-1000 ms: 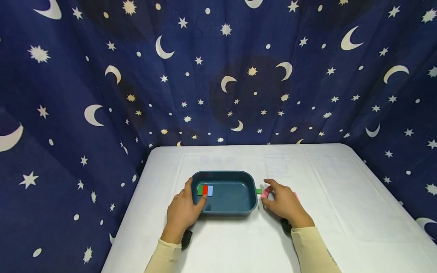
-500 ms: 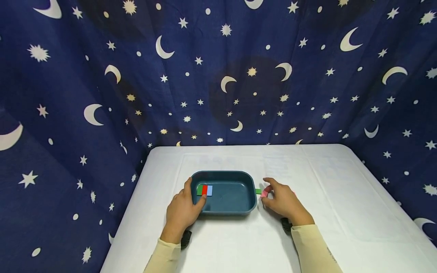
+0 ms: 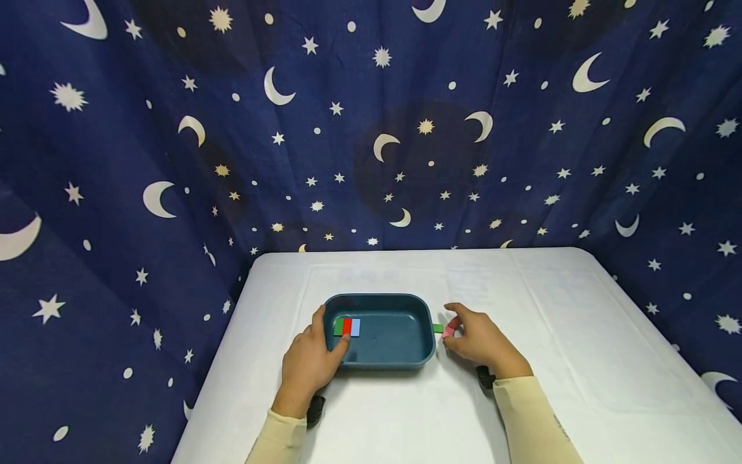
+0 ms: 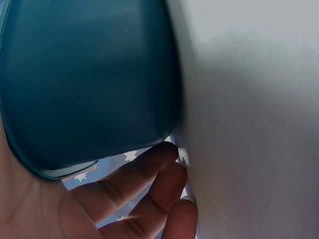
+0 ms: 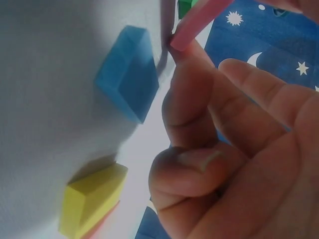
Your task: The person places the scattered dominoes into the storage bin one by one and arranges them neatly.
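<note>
My left hand (image 3: 307,361) holds the left end of a dark teal plastic tub (image 3: 382,366), its thumb over the near left rim and its fingers along the outside. In the left wrist view the tub's wall (image 4: 89,84) fills the upper left, fingertips close to its base. Inside the tub, a green block (image 3: 339,327), a red block (image 3: 347,326) and a light blue block (image 3: 355,327) lie side by side. To the tub's right, my right hand (image 3: 484,341) pinches a pink block (image 5: 199,22) between thumb and index finger. Beside that block is another green block (image 3: 438,328).
Under the right hand, hidden from the head view, a blue block (image 5: 130,74) and a yellow block (image 5: 92,201) rest on the white table (image 3: 580,361). A red edge (image 5: 102,221) shows beside the yellow one. A dark blue star-patterned curtain (image 3: 359,129) hangs behind.
The head view has tilted up slightly, so the scene sits a little lower. A reddish edge seen beyond my right hand earlier is now hidden. Both hands keep their holds.
</note>
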A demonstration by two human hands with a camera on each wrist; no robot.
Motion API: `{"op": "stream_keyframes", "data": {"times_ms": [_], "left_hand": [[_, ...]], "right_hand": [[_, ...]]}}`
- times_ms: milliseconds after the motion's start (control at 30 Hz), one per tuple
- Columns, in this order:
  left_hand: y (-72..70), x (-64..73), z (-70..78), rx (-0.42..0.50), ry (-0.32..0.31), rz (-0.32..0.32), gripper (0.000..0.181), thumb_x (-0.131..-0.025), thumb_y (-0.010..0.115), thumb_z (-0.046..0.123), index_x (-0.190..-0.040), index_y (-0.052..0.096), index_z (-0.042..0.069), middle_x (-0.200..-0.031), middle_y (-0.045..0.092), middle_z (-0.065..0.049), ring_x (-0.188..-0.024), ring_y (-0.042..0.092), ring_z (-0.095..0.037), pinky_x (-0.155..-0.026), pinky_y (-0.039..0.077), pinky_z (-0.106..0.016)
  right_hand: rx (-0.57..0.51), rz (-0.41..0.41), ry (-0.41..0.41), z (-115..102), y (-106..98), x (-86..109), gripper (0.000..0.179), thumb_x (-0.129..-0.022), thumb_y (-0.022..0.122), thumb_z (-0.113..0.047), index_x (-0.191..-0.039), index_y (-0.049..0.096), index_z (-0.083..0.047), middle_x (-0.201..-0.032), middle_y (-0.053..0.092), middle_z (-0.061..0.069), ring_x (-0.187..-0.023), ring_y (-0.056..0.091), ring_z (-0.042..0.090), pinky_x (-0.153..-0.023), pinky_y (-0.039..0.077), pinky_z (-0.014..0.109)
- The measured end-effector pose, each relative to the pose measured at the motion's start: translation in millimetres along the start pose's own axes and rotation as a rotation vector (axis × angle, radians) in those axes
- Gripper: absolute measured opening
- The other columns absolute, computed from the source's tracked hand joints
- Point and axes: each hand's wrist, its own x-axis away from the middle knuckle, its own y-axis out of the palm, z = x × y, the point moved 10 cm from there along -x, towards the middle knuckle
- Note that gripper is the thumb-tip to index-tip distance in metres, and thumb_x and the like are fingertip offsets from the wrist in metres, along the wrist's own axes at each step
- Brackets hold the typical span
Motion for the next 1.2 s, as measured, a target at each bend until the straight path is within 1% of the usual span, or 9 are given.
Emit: {"op": "stream_keyframes", "data": {"times_ms": [133,300,400,533,667,767,900,1033,1200], "left_hand": [[-0.5,-0.1,0.1,0.002,0.003,0.001,0.09,-0.095,0.065,0.064,-0.162,0.036,0.011,-0.118,0.073,-0.017,-0.094,0.071,-0.037,-0.068,0.057,-0.054],[0.7,0.3,-0.2,0.002,0.006,-0.003,0.09,-0.095,0.065,0.064,-0.162,0.036,0.011,-0.118,0.073,-0.017,-0.093,0.071,-0.037,-0.068,0.057,-0.053],[2.1,0.5,-0.7,-0.001,0.006,-0.008,0.09,-0.095,0.065,0.064,-0.162,0.036,0.011,-0.118,0.073,-0.016,-0.092,0.071,-0.036,-0.068,0.057,-0.052],[2.2,0.1,-1.0,-0.002,0.007,-0.005,0.09,-0.095,0.065,0.064,-0.162,0.036,0.011,-0.118,0.073,-0.016,-0.092,0.071,-0.036,-0.067,0.057,-0.052],[0.2,-0.4,-1.2,0.001,0.011,0.003,0.09,-0.095,0.066,0.063,-0.162,0.037,0.01,-0.116,0.073,-0.016,-0.091,0.071,-0.036,-0.067,0.057,-0.052],[0.3,-0.1,-1.7,0.002,0.003,-0.004,0.09,-0.095,0.066,0.063,-0.161,0.037,0.01,-0.118,0.073,-0.017,-0.093,0.071,-0.036,-0.068,0.057,-0.052],[0.9,0.2,-2.9,-0.001,-0.011,-0.011,0.089,-0.095,0.065,0.063,-0.162,0.036,0.011,-0.12,0.072,-0.017,-0.094,0.071,-0.037,-0.069,0.057,-0.053],[0.6,0.1,-3.0,0.002,-0.015,-0.007,0.089,-0.095,0.065,0.063,-0.162,0.036,0.011,-0.12,0.072,-0.017,-0.094,0.071,-0.037,-0.07,0.057,-0.053],[1.9,-0.5,-1.9,0.004,-0.004,-0.01,0.089,-0.095,0.065,0.063,-0.162,0.036,0.011,-0.12,0.073,-0.016,-0.094,0.071,-0.036,-0.068,0.057,-0.052]], "right_hand": [[-0.014,-0.01,0.002,-0.7,0.0,0.0,0.074,-0.082,0.082,-0.019,-0.149,0.053,-0.006,-0.101,0.072,-0.002,-0.074,0.056,0.012,-0.078,0.046,0.038],[-0.036,-0.038,0.019,-0.7,-0.3,-0.7,0.075,-0.083,0.082,-0.018,-0.15,0.052,-0.005,-0.102,0.072,0.001,-0.068,0.058,0.012,-0.072,0.049,0.037],[-0.024,-0.027,0.007,-2.9,-4.9,-2.1,0.075,-0.083,0.082,-0.019,-0.15,0.052,-0.005,-0.103,0.073,0.001,-0.072,0.06,0.013,-0.074,0.05,0.039],[0.004,-0.001,-0.021,-8.6,-13.9,-5.4,0.074,-0.084,0.083,-0.019,-0.15,0.052,-0.006,-0.102,0.073,-0.001,-0.081,0.061,0.015,-0.082,0.05,0.042],[0.01,0.019,-0.037,-14.6,-24.5,-9.5,0.073,-0.085,0.083,-0.019,-0.15,0.052,-0.006,-0.104,0.074,-0.001,-0.083,0.062,0.016,-0.082,0.05,0.043],[0.027,0.041,-0.041,-19.4,-33.5,-12.8,0.073,-0.086,0.082,-0.021,-0.15,0.052,-0.006,-0.106,0.074,0.0,-0.086,0.065,0.021,-0.085,0.051,0.045],[0.052,0.082,-0.065,-34.2,-47.6,-19.0,0.072,-0.087,0.081,-0.022,-0.15,0.053,-0.006,-0.106,0.075,0.0,-0.092,0.067,0.026,-0.088,0.051,0.048],[0.075,0.121,-0.107,-54.9,-59.9,-27.2,0.069,-0.087,0.08,-0.022,-0.149,0.054,-0.006,-0.104,0.076,-0.002,-0.089,0.066,0.022,-0.085,0.051,0.047],[0.09,0.136,-0.142,-77.6,-65.5,-35.8,0.068,-0.087,0.08,-0.024,-0.148,0.055,-0.008,-0.104,0.076,-0.004,-0.092,0.066,0.021,-0.087,0.051,0.047]]}}
